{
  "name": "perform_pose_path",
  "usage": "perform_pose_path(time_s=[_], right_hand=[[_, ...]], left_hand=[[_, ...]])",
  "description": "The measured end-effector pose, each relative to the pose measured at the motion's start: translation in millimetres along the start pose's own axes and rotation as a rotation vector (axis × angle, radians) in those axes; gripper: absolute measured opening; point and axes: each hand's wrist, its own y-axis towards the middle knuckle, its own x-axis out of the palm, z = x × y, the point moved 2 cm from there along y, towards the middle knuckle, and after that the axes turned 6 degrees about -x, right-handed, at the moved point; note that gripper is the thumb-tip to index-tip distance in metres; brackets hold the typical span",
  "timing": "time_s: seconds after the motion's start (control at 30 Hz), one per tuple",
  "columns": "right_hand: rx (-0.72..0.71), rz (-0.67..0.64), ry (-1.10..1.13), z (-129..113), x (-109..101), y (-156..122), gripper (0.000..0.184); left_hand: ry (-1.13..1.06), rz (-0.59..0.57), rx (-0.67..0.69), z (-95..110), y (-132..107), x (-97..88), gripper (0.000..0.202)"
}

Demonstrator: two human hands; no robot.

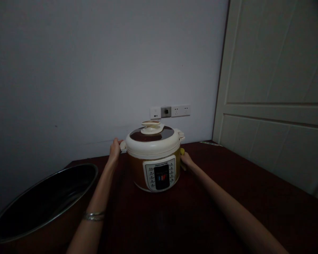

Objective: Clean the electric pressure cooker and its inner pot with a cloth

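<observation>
An electric pressure cooker point(153, 151) stands upright on the dark red table, its lid on and its control panel facing me. At its left side my left hand point(115, 150) is closed on the white side handle point(123, 145). My right hand point(187, 159) presses a yellow cloth point(182, 151) against the cooker's right side; the fingers are partly hidden, but they look closed round it. On top of the dark lid is a cream knob point(151, 127).
A dark inner pot point(45, 201) with a metal rim stands at the left, close to my left forearm. Wall sockets point(176, 110) are behind the cooker. A white panelled door point(275, 88) borders the table point(214, 183) on the right.
</observation>
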Motion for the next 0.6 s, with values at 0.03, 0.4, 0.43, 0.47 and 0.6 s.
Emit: perform_pose_path(time_s=[0.03, 0.4, 0.43, 0.47, 0.6], right_hand=[[0.023, -0.020, 0.051, 1, 3, -3, 0.018], [0.203, 0.051, 0.369, 12, -3, -65, 0.018], [0.209, 0.057, 0.381, 12, -3, -72, 0.019], [0.215, 0.062, 0.391, 11, -3, -79, 0.019], [0.226, 0.057, 0.431, 7, -2, -107, 0.020]], left_hand=[[-0.003, 0.012, 0.004, 0, 0, 0.6, 0.058], [-0.002, 0.052, 0.029, -2, 0, 4.0, 0.067], [0.002, 0.060, 0.026, -1, -1, 4.6, 0.067], [0.005, 0.066, 0.022, -1, -1, 5.2, 0.067], [0.009, 0.088, 0.009, -1, -1, 7.0, 0.064]])
